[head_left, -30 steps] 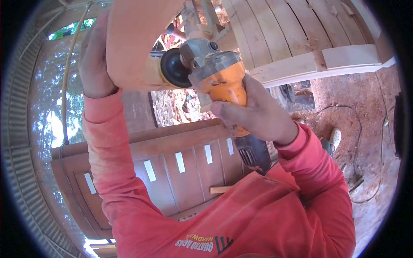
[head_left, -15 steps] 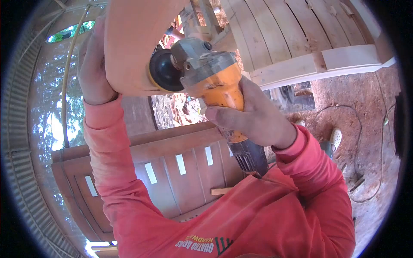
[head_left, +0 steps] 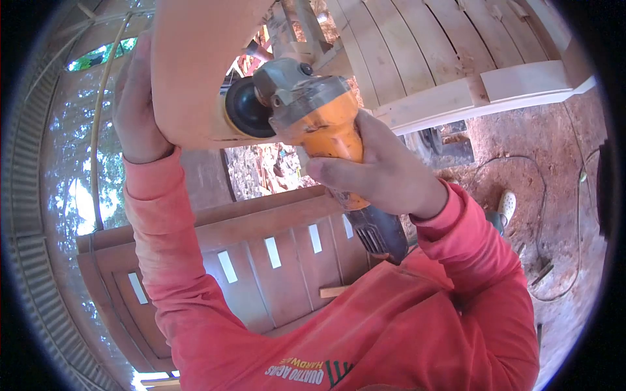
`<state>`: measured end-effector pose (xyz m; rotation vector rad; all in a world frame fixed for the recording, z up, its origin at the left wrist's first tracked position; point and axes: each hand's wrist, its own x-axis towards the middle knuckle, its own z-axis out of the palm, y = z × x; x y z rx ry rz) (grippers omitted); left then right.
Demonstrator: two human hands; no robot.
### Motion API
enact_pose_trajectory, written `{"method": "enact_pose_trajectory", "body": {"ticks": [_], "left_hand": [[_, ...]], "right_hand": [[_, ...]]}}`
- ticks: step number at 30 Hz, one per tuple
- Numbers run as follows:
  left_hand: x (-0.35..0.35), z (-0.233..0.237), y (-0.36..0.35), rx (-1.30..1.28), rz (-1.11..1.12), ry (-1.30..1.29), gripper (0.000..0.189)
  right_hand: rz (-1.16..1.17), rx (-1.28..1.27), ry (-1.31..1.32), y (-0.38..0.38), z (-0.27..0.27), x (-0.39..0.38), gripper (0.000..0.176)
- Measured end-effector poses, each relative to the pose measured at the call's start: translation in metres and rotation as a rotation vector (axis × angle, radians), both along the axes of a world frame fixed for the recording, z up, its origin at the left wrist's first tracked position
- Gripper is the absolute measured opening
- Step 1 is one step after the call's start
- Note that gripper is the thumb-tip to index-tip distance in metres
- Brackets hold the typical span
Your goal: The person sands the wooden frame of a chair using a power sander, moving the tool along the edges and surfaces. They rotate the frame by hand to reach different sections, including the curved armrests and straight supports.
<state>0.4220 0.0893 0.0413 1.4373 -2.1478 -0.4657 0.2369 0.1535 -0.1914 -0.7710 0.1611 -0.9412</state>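
Observation:
My right hand [head_left: 385,163] is closed round the orange body of an angle grinder [head_left: 332,130] with a grey gear head. Its round black backing pad [head_left: 250,107] is at the side edge of a smooth, pale brown wooden piece [head_left: 189,72]. Whether the disc is spinning cannot be made out. Against the opposite side of that piece lies my left hand [head_left: 138,107], gripping it, with the fingertips partly hidden. The top of the wooden piece runs out of view.
A slatted wooden panel [head_left: 430,45] stands at upper right. Behind my arms lies a brown panelled door [head_left: 254,260] with light slots. A cable [head_left: 544,195] loops over the reddish floor, near a person's pale clog [head_left: 507,207]. Corrugated metal sheeting [head_left: 29,260] lines the left.
The wooden piece, my left hand and the grinder appear slightly farther left in view. Both hands keep their hold. One of the pale shoes on the floor is hidden now.

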Motion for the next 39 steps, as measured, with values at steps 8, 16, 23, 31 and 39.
{"method": "enact_pose_trajectory", "body": {"ticks": [8, 16, 23, 31, 39], "left_hand": [[-0.006, -0.006, 0.001, -0.087, -0.046, -0.043, 0.04], [0.007, -0.004, -0.002, -0.137, -0.049, -0.055, 0.037], [0.018, 0.003, -0.006, 0.103, -0.161, 0.147, 0.043], [0.002, -0.007, 0.006, -0.182, 0.156, -0.158, 0.049], [0.006, -0.004, 0.006, -0.073, 0.278, 0.09, 0.053]], "right_hand": [[-0.025, 0.052, -0.047, 0.001, -0.006, 0.001, 0.043], [0.02, 0.023, 0.014, -0.003, -0.002, 0.004, 0.043], [-0.012, 0.042, 0.016, -0.002, 0.0, 0.0, 0.043], [-0.093, 0.069, -0.078, 0.0, -0.007, 0.006, 0.044], [0.063, 0.073, -0.176, -0.008, 0.015, -0.004, 0.041]]}}
